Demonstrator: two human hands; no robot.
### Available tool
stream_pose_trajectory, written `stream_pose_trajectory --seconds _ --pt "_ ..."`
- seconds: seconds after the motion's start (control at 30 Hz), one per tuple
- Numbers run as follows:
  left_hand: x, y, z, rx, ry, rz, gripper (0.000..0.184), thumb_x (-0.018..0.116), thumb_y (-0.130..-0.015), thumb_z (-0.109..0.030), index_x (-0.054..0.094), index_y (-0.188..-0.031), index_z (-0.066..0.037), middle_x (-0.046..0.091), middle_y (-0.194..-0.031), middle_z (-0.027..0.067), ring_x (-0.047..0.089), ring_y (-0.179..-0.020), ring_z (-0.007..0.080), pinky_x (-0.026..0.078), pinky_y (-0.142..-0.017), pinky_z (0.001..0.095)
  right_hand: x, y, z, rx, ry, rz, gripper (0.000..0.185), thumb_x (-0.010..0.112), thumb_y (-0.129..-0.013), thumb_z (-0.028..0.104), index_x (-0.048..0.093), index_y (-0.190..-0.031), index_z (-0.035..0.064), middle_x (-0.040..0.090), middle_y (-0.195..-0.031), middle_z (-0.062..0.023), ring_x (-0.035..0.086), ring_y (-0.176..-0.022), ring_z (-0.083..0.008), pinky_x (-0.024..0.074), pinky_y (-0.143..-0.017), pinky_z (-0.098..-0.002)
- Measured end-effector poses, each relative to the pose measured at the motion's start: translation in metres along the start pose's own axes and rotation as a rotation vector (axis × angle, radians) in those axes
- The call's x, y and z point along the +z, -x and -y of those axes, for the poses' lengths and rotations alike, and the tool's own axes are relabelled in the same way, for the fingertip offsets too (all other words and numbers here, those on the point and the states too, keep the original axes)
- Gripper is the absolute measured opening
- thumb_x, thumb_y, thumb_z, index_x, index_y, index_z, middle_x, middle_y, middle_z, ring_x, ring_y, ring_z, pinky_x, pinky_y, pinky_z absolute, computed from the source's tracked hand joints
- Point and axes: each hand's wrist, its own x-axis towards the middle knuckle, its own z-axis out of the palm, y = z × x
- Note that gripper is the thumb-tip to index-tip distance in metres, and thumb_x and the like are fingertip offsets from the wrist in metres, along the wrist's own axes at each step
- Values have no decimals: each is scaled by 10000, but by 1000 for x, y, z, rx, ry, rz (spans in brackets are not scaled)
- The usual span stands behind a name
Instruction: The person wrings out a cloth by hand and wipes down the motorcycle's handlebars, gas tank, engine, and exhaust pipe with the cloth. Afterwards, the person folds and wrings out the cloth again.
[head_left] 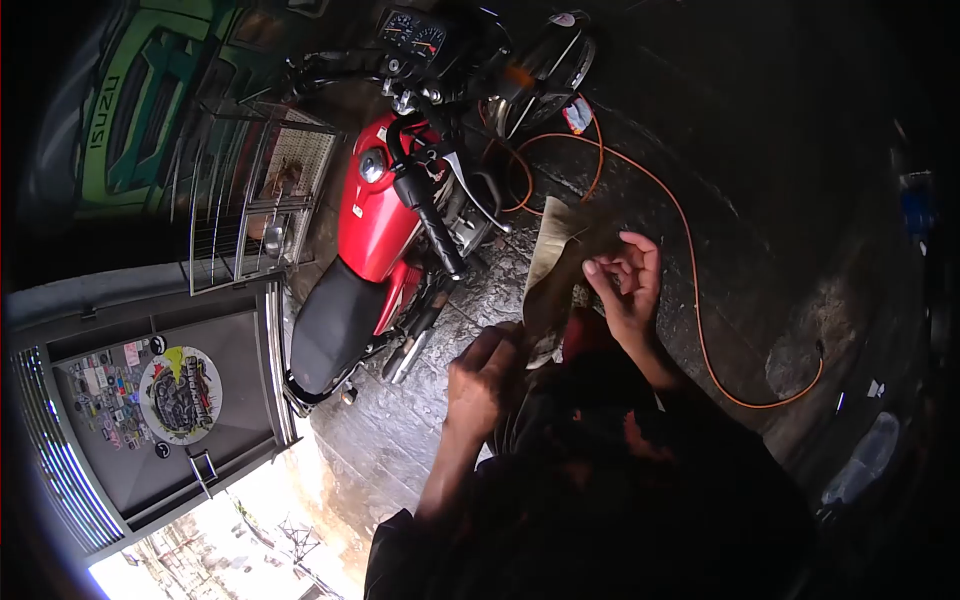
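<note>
Your left hand (pixel 482 378) grips one end of the brownish sheet (pixel 551 285); whether your curled right hand (pixel 630 287) pinches it, I can't tell. Handling looks unfinished.

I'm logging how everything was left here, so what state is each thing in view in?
Thin sheet: bent, held in the left hand
Left hand: closed on the sheet
Right hand: fingers curled, next to the sheet; contact unclear
Red motorcycle: upright
Fuel cap: shut
Orange hose: uncoiled, loosely looped near the motorcycle
Grey door: seems open, bright beyond
</note>
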Motion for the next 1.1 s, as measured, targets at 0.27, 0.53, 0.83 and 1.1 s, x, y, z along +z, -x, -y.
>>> stream_pose_trajectory --seconds 0.27,0.53,0.83,1.1 --pt "93 -35 36 450 -190 568 342 642 -823 -188 704 -1153 -124 656 -1149 78 656 -1012 338 530 -884 476 -46 -23 -145 644 -27 388 395 562 -1016 414 563 -1261 105 599 -1031 -23 561 -949 -124 480 -879 -304" --pt "-32 -111 31 188 53 333 215 721 -853 -116 736 -1062 -67 662 -1154 138 650 -1014 336 549 -854 420 34 -192 -181 626 -793 92 836 611 -852 700 499 -1383 64 597 -1320 -131 577 -1206 -310 455 -1060 -458" --pt "-71 -191 134 302 111 158 228 622 -972 -178 702 -999 34 723 -979 161 679 -871 298 542 -759 397 158 -304 -296 462 204 84 575 615 -855 478 566 -1240 54 635 -1211 -125 620 -1082 -267 500 -935 -401" --pt "-79 -237 165 307 83 113 128 644 -917 -80 692 -933 38 690 -901 161 645 -801 316 510 -724 413 161 -315 -358 337 948 167 346 619 -858 280 624 -1113 45 669 -1114 -119 658 -973 -228 539 -823 -350"
